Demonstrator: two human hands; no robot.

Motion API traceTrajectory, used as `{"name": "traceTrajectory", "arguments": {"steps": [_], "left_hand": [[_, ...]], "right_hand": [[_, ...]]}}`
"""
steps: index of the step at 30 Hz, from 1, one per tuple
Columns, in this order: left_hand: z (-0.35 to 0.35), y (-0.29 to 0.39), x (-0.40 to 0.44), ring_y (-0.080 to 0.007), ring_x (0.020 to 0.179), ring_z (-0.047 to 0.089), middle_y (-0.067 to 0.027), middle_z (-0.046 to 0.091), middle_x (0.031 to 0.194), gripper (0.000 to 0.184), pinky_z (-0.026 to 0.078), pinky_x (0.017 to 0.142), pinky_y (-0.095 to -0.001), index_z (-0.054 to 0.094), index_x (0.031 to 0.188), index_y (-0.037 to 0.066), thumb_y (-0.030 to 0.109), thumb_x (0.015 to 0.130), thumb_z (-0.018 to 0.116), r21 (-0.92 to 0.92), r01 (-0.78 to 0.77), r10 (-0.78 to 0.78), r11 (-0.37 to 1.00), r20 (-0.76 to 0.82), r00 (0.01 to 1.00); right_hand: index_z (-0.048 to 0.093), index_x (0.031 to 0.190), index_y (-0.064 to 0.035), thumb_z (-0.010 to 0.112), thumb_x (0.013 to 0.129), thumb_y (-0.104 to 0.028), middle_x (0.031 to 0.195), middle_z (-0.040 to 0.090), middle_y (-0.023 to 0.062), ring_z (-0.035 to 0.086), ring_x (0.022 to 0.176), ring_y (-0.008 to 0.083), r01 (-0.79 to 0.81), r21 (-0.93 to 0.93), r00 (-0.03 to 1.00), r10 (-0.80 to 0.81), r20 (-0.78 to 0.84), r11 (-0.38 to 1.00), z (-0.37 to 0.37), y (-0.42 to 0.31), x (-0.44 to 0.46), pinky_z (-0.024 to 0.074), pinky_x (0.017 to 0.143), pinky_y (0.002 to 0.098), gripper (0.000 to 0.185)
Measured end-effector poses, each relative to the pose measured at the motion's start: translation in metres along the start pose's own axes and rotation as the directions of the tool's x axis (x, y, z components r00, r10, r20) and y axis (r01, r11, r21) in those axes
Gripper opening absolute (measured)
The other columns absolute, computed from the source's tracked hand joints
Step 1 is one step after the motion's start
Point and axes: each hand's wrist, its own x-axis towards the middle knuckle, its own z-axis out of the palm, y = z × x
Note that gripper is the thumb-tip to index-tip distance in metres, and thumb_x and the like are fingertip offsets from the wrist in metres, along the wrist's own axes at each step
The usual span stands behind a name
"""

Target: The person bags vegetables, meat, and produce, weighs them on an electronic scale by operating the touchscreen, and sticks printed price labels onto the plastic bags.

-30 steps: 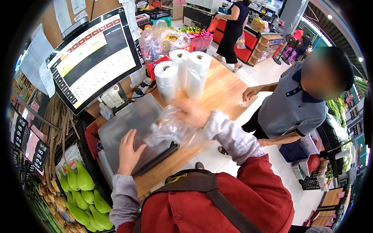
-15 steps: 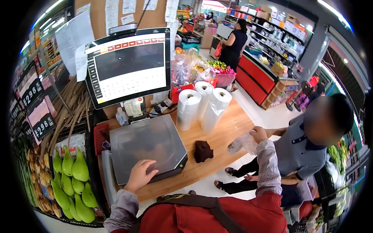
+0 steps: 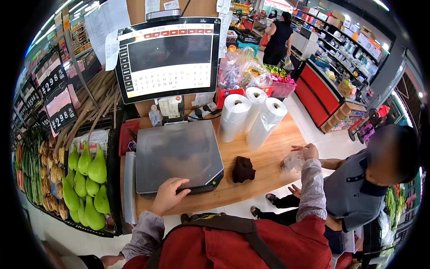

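My left hand (image 3: 169, 195) is over the front edge of the flat grey scale plate (image 3: 179, 154), fingers apart and holding nothing. My right hand (image 3: 309, 153) is closed on the top of a clear plastic bag (image 3: 293, 162) at the right end of the wooden counter. Something small, too unclear to name, shows in the bag's lower part. Another person's hand is right beside the bag. Between the scale and the bag lies a dark brown crumpled cloth-like item (image 3: 243, 170). A lit screen (image 3: 168, 58) stands behind the scale.
Three rolls of plastic bags (image 3: 234, 117) stand at the counter's back. Green gourds (image 3: 85, 193) fill a crate at the left. A person in a grey shirt (image 3: 354, 188) stands at the right. Bagged goods (image 3: 242, 69) sit behind the rolls.
My right hand has carried the clear bag from above the scale to the counter's right end, beside the other person. The brown item has come into view. My left hand stays by the scale.
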Motion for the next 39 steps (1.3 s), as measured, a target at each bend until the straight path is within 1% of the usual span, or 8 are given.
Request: {"name": "traceTrajectory", "arguments": {"steps": [6,12,19,21,22,27,36,39], "left_hand": [[0.014,0.005,-0.004,-0.0301,0.09,0.061,-0.0133,0.064,0.095,0.029,0.048,0.077,-0.0349,0.062,0.101,0.001,0.017,0.077,0.068,0.04,0.044,-0.043,0.998,-0.021,0.999],[0.038,0.021,0.005,-0.0315,0.086,0.059,-0.0123,0.063,0.093,0.029,0.047,0.074,-0.0377,0.062,0.103,0.007,0.023,0.078,0.066,0.025,-0.017,0.019,1.0,-0.066,0.998],[0.067,0.044,-0.016,-0.0298,0.088,0.059,-0.0105,0.062,0.091,0.03,0.046,0.076,-0.039,0.061,0.102,0.009,0.03,0.081,0.061,0.075,0.007,0.0,0.997,-0.095,0.995],[0.071,0.047,-0.031,-0.0306,0.093,0.057,-0.0114,0.061,0.097,0.032,0.046,0.08,-0.04,0.06,0.106,0.01,0.032,0.083,0.059,0.05,0.11,-0.106,0.993,-0.072,0.992],[0.076,0.048,-0.037,-0.0316,0.097,0.055,-0.0123,0.059,0.102,0.032,0.045,0.082,-0.0404,0.059,0.11,0.01,0.031,0.085,0.058,0.028,0.172,-0.171,0.985,-0.047,0.984],[0.081,0.057,-0.071,-0.0313,0.096,0.056,-0.0118,0.06,0.1,0.032,0.045,0.08,-0.0409,0.058,0.108,0.008,0.03,0.085,0.059,-0.016,0.289,-0.289,0.957,-0.135,0.948],[0.082,0.074,-0.077,-0.0314,0.095,0.057,-0.0119,0.06,0.1,0.032,0.046,0.078,-0.0408,0.058,0.109,0.008,0.029,0.085,0.059,0.015,0.331,-0.324,0.944,-0.171,0.931],[0.081,0.077,-0.064,-0.0316,0.098,0.056,-0.0122,0.06,0.104,0.033,0.045,0.081,-0.0407,0.058,0.11,0.008,0.029,0.086,0.058,-0.009,0.334,-0.333,0.943,-0.122,0.935]], "right_hand": [[0.056,0.11,-0.008,0.063,0.075,-0.022,0.11,0.056,0.019,0.052,0.104,0.0384,0.087,-0.405,0.985,-0.14,-0.104,0.91,-0.012,-0.032,0.002,0.0429,0.086,0.0446,0.038],[0.052,0.116,-0.0054,0.07,0.074,-0.038,0.108,0.057,0.0204,0.051,0.103,0.0374,0.715,0.073,0.688,-0.679,-0.257,0.696,0.0,-0.128,0.027,0.0416,0.087,0.0434,0.056],[0.043,0.132,-0.0089,0.077,0.066,-0.039,0.13,0.046,0.0186,0.044,0.119,0.0342,0.82,-0.026,0.572,-0.82,0.015,0.571,0.052,-0.192,0.105,0.0367,0.099,0.0417,0.08],[0.04,0.135,-0.0095,0.071,0.073,-0.037,0.131,0.046,0.0179,0.04,0.123,0.0355,0.927,0.22,0.346,-0.917,-0.199,0.303,0.171,-0.129,0.236,0.033,0.102,0.0432,0.075],[0.047,0.129,-0.0112,0.069,0.074,-0.026,0.129,0.047,0.0184,0.047,0.114,0.0354,0.764,-0.286,0.625,-0.773,0.106,0.578,0.108,-0.166,0.175,0.0383,0.097,0.0405,0.061],[0.059,0.094,-0.0003,0.057,0.083,-0.014,0.109,0.056,0.0193,0.053,0.102,0.0354,0.905,-0.006,0.426,-0.905,0.004,0.426,0.092,-0.187,0.155,0.0433,0.087,0.0417,0.017],[0.061,0.093,-0.0019,0.053,0.088,-0.02,0.112,0.057,0.0181,0.053,0.107,0.034,0.952,-0.141,0.253,-0.958,-0.138,0.272,0.08,-0.181,0.131,0.0435,0.088,0.042,0.02],[0.061,0.095,0.0045,0.053,0.088,-0.014,0.111,0.057,0.0199,0.057,0.097,0.0346,0.876,-0.272,0.378,-0.917,-0.125,0.398,0.055,-0.17,0.084,0.0462,0.083,0.04,0.021]]}}
